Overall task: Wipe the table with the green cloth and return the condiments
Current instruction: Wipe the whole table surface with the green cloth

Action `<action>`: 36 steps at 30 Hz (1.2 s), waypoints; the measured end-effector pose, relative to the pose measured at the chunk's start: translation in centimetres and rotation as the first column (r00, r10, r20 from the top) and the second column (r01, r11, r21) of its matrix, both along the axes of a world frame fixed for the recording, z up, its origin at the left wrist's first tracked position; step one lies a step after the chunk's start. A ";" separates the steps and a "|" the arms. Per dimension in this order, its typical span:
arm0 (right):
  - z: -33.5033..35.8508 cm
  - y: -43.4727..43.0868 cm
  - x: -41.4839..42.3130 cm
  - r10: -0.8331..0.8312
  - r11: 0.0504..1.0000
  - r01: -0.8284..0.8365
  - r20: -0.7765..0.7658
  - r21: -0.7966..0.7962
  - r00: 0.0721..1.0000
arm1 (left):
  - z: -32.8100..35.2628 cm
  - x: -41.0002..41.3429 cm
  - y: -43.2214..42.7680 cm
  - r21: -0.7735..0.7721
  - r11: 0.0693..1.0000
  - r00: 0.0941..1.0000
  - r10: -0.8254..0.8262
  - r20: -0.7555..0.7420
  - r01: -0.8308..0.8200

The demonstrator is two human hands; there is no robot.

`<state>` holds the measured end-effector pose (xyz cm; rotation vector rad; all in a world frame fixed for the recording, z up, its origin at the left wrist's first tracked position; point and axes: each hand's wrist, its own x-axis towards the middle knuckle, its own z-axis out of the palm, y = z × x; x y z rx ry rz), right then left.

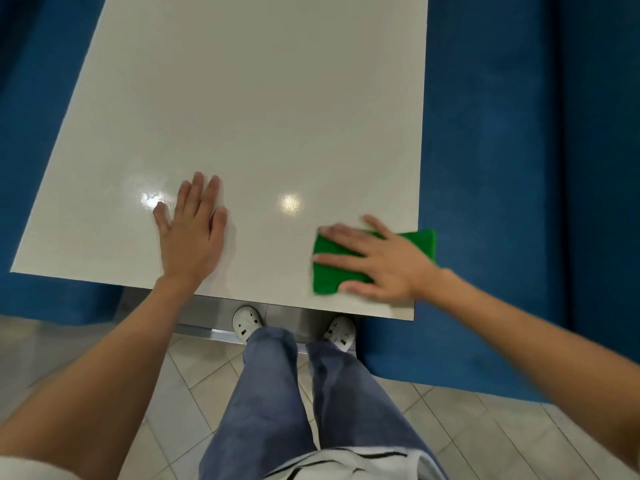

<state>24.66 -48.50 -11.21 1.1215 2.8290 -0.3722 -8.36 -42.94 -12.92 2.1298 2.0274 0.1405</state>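
Observation:
A pale, glossy table (256,109) fills the upper middle of the view. A folded green cloth (327,278) lies at its near right corner, one end hanging slightly over the right edge. My right hand (384,265) presses flat on the cloth with fingers spread, pointing left. My left hand (192,233) rests flat on the bare tabletop near the front edge, fingers apart, holding nothing. No condiments are in view.
Blue upholstered benches flank the table on the left (31,133) and right (519,168). A metal table base (207,317) sits under the front edge. My legs and white shoes (246,322) stand on a tiled floor (194,393).

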 end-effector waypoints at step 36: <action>-0.7 15.3 -17.5 -0.742 0.670 0.742 -0.019 -0.023 0.670 | 0.9 -15.7 2.3 -0.059 0.936 0.936 0.350 0.032 -0.348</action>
